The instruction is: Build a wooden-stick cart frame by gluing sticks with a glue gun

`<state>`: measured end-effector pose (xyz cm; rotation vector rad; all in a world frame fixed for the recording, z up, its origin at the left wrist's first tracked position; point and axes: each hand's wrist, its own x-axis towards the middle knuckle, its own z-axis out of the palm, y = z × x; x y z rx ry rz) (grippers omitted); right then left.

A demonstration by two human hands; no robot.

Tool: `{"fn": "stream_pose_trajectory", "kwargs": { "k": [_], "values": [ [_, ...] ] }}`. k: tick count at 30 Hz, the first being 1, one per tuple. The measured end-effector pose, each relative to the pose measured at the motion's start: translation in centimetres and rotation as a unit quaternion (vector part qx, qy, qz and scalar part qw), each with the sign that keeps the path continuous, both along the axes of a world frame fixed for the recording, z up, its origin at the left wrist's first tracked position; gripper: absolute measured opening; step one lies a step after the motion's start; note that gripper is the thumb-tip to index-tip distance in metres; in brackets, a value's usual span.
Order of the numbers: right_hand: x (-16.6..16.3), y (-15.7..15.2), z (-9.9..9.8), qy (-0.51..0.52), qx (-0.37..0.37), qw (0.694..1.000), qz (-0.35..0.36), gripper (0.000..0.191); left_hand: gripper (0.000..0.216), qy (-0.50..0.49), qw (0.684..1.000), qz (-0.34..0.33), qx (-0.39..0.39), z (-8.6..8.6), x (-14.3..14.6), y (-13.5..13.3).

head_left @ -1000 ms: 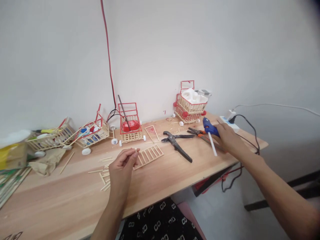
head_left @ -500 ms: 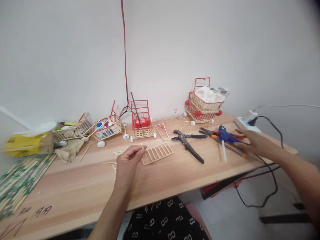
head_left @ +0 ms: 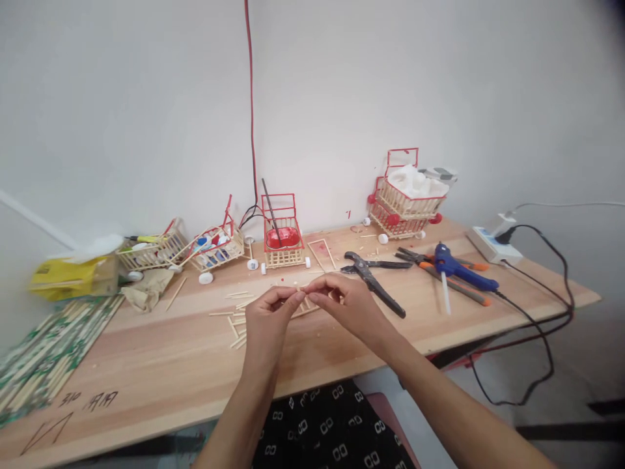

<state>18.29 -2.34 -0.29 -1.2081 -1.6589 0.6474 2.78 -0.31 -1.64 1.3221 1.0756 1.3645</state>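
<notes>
My left hand (head_left: pixel 269 319) and my right hand (head_left: pixel 346 305) meet over the middle of the wooden table (head_left: pixel 161 371). Both pinch a short thin wooden stick (head_left: pixel 303 290) between thumb and fingertips. Under and behind the hands lies a small ladder-like wooden frame, mostly hidden. Loose short sticks (head_left: pixel 235 320) lie just left of my left hand. The blue glue gun (head_left: pixel 459 271) rests on the table to the right, with nothing touching it.
Black pliers (head_left: pixel 375 281) and an orange-handled tool (head_left: pixel 430 266) lie right of my hands. Small stick carts (head_left: pixel 283 237) (head_left: pixel 409 198) (head_left: pixel 213 245) stand along the wall. A power strip (head_left: pixel 491 243) with cables sits far right. A bundle of sticks (head_left: pixel 43 355) and a yellow box (head_left: pixel 68 276) lie left.
My right hand let go of the glue gun, left it on the table, and came left to meet my left hand at the stick. The view shifted slightly.
</notes>
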Motion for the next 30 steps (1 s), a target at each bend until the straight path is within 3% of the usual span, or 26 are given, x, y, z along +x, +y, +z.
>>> {"fn": "stream_pose_trajectory", "kwargs": {
  "k": [13,17,19,23,27,30],
  "values": [
    [-1.6,0.2,-0.6,0.045,-0.019,0.998,-0.031,0.008,0.018,0.035,0.999,-0.020,0.020,-0.6,-0.1,-0.8],
    [-1.4,0.5,-1.1,0.065,-0.025,0.997,-0.023,0.012,0.041,0.092,0.995,-0.030,0.004,-0.5,-2.5,0.7],
    [-1.0,0.9,-1.5,0.079,-0.028,0.996,-0.031,0.015,0.029,0.232,0.972,-0.031,0.036,-0.4,-3.8,2.2],
    [0.8,2.5,-2.9,0.125,-0.030,0.990,-0.063,0.022,0.016,0.473,0.878,-0.010,0.076,-0.2,-5.0,5.1],
    [2.5,4.0,-4.2,0.171,-0.022,0.981,-0.086,0.022,0.019,0.584,0.810,-0.020,0.053,-0.1,-3.5,6.2],
    [3.1,4.4,-4.8,0.178,-0.017,0.979,-0.098,0.023,0.019,0.621,0.784,-0.012,0.015,-0.1,-2.3,6.3]
  ]
}}
